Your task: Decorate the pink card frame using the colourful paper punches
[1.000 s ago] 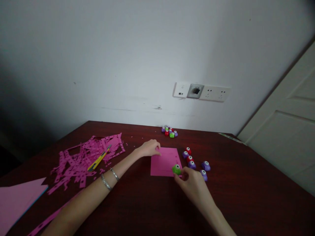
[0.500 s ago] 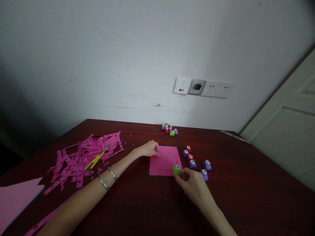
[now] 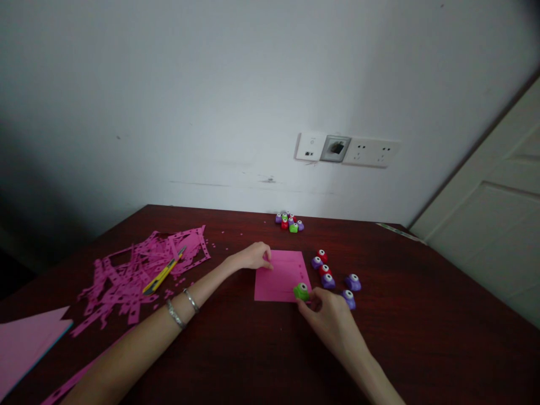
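Observation:
A pink paper sheet (image 3: 280,275) lies flat on the dark red table (image 3: 422,326). My left hand (image 3: 253,256) rests with curled fingers on the sheet's far left corner, pressing it down. My right hand (image 3: 327,315) pinches a small green paper punch (image 3: 301,291) that sits over the sheet's near right corner. Several purple and red punches (image 3: 333,275) stand just to the right of the sheet.
A heap of cut pink paper strips (image 3: 139,270) with a yellow utility knife (image 3: 162,273) on it lies at the left. A larger pink sheet (image 3: 25,343) pokes in at the far left. More small punches (image 3: 289,222) cluster near the wall. Wall sockets (image 3: 346,151) are above.
Hands and sheet keep their places; only the view has shifted slightly. The green punch stays at the sheet's near right corner.

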The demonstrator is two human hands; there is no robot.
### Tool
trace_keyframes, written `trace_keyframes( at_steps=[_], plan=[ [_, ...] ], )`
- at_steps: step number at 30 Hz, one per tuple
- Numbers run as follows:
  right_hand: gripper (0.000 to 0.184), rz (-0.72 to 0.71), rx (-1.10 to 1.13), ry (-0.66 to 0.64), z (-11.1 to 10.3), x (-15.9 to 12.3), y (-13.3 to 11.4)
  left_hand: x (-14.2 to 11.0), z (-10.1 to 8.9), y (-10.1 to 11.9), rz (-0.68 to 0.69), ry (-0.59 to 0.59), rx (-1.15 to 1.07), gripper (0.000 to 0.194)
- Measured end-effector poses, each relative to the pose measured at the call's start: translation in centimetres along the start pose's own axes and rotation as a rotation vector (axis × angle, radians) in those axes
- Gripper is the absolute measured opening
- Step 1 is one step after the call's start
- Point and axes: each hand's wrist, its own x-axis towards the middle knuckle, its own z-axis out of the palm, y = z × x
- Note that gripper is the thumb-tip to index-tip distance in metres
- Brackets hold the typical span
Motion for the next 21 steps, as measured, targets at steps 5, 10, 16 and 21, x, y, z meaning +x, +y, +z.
trace_keyframes(
  at_steps=[5, 10, 16, 21],
  plan=[
    [0.021, -0.012, -0.002, -0.006, -0.1, -0.1, -0.2, 0.0, 0.0, 0.1, -0.015, -0.001, 0.001, 0.021],
    [0.021, -0.026, 0.018, 0.007, 0.0, -0.1, -0.1, 0.3, 0.2, -0.3, -0.045, 0.002, -0.051, 0.025],
    [0.021, -0.028, 0.011, 0.002, 0.2, 0.0, 0.0, 0.4, 0.1, -0.2, -0.075, -0.034, -0.223, 0.021],
    [0.021, -0.030, 0.003, 0.006, 0.2, -0.1, 0.0, 0.0, 0.1, 0.7, -0.100, 0.003, -0.116, 0.032]
  ],
)
